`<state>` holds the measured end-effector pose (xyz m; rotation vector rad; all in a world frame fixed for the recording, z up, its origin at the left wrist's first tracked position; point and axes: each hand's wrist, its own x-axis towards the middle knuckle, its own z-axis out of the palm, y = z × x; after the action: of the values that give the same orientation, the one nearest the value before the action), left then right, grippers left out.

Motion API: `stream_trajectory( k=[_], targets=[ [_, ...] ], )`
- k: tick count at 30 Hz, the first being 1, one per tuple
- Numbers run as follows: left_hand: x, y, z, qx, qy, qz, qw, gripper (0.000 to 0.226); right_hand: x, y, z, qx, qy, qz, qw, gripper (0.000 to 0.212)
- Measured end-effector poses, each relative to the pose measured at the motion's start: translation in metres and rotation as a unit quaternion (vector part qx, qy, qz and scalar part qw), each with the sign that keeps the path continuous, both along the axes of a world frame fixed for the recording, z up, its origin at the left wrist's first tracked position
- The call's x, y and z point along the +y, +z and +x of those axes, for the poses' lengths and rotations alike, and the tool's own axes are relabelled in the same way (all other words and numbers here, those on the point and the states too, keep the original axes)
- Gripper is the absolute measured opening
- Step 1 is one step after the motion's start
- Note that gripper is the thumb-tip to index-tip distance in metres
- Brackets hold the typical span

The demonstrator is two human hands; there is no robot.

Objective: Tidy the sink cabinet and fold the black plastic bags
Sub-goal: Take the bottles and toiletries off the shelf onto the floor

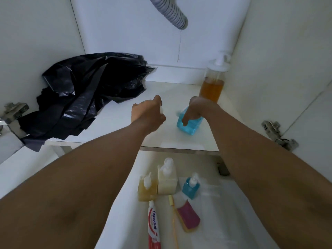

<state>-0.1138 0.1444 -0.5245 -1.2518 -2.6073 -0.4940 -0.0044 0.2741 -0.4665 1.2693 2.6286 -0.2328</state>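
Observation:
A crumpled heap of black plastic bags (86, 90) lies on the left of the cabinet shelf (179, 141) and hangs over its front edge. My right hand (195, 108) grips a blue soap bottle (188, 126) from above, thumb down its front; the bottle stands on the shelf's right half. My left hand (147, 114) hovers mid-shelf with fingers curled round a small white object (162, 110), mostly hidden. The bags are a hand's width to the left of my left hand.
A tall amber pump bottle (212, 88) stands at the back right. A grey drain hose (172, 13) hangs above. On the floor below lie a yellow bottle (147, 189), cream bottle (167, 180), small blue bottle (191, 187), toothpaste (153, 225), toothbrush (173, 212), and pink sponge (188, 216). Door hinges (276, 132) flank the opening.

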Motion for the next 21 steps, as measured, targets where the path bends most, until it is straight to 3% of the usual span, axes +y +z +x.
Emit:
stream_trajectory(
  k=[4, 7, 12, 21],
  targets=[
    [-0.017, 0.028, 0.01, -0.038, 0.0, -0.019, 0.999, 0.044, -0.011, 0.018, 0.024, -0.004, 0.001, -0.002, 1.0, 0.074],
    [-0.029, 0.057, 0.024, -0.045, -0.001, -0.035, 0.998, 0.05, -0.022, 0.039, 0.046, 0.019, 0.015, -0.015, 1.0, 0.086],
    [-0.052, 0.099, 0.054, -0.114, -0.041, -0.037, 0.992, 0.045, -0.051, 0.052, 0.081, 0.06, 0.026, -0.102, 0.993, 0.088],
    [-0.102, 0.086, 0.109, -0.254, -0.084, -0.19, 0.945, 0.03, -0.106, -0.017, 0.133, -0.111, 0.04, -0.243, 0.963, 0.078]
  ],
)
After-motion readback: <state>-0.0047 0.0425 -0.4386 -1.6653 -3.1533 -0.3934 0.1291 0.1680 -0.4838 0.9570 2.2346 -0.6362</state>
